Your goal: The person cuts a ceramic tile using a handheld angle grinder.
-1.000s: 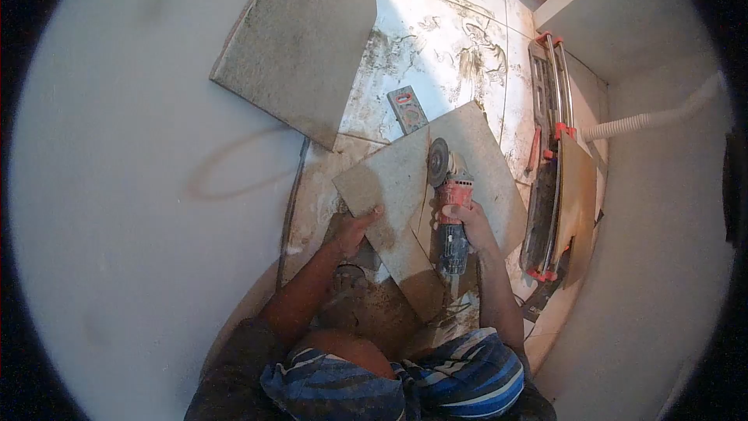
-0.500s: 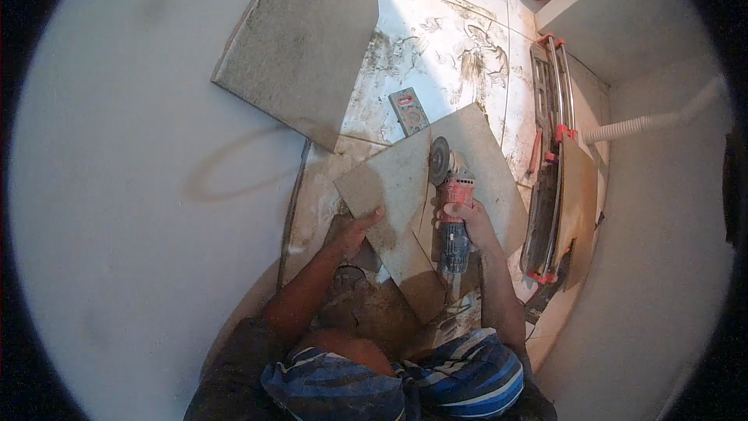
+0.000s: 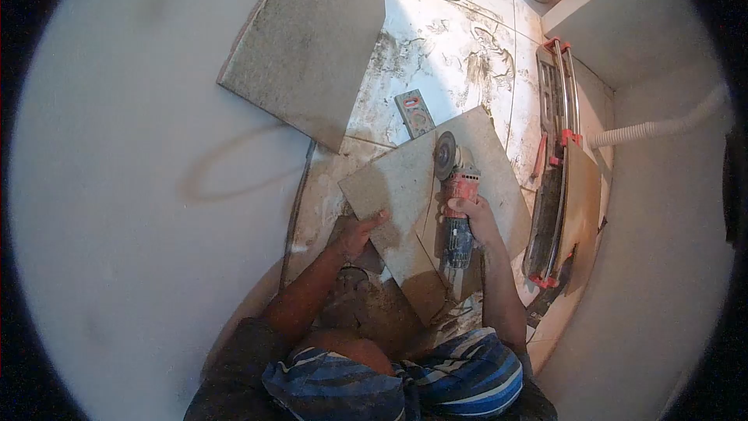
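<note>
Here the angle grinder (image 3: 460,189) is gripped firmly in the right hand (image 3: 479,220), its disc (image 3: 446,154) poised by the right edge of the cut tile (image 3: 396,185); that tile is clasped along its left edge by the left hand (image 3: 358,237); another tile (image 3: 499,168) is seen behind the grinder.

Angle grinder (image 3: 461,188): red and black, gripped mid-body by the right hand (image 3: 475,214), black end nearer the wearer.
Disc (image 3: 446,154): dark, beyond that grip (contact unclear).
Upper tile (image 3: 401,187): greyish, angular, left hand's (image 3: 362,235) thumb on top.
Lower tile (image 3: 495,175): dusty, partly covered, extending beyond the right-hand grip.
</note>
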Demonstrator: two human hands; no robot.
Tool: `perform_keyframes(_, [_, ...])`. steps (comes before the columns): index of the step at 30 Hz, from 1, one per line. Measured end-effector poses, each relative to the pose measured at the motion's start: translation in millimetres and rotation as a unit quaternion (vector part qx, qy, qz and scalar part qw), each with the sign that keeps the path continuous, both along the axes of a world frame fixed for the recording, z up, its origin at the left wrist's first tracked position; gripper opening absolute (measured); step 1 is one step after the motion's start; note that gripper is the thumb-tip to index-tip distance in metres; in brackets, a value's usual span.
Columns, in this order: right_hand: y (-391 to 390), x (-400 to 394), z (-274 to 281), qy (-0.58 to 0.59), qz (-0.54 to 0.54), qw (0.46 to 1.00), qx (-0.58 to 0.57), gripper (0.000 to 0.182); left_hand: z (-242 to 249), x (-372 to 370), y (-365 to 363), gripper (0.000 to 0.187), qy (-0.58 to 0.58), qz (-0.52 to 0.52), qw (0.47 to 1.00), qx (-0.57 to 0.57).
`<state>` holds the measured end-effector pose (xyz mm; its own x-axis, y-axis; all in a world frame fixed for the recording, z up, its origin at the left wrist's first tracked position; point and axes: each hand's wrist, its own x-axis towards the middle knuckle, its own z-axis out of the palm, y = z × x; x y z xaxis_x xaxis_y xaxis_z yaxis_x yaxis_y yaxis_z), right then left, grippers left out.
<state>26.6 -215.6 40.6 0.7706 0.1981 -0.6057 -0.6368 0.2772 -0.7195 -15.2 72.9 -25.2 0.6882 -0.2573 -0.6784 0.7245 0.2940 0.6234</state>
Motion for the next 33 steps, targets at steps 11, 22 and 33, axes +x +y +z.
perform_keyframes(11, [-2, 7, -6, -0.016, 0.006, 1.0, -0.019, 0.028, 31, 6, -5, 0.057, 0.004, 0.033, 0.999, 0.004])
perform_keyframes(22, [-1, 14, -1, -0.01, 0.007, 0.999, -0.044, 0.026, 43, 8, -8, 0.05, -0.042, 0.008, 0.997, 0.06])
perform_keyframes(33, [-3, 21, -11, -0.029, -0.002, 0.999, -0.025, 0.02, 24, 5, -5, 0.046, 0.022, 0.018, 0.998, 0.062])
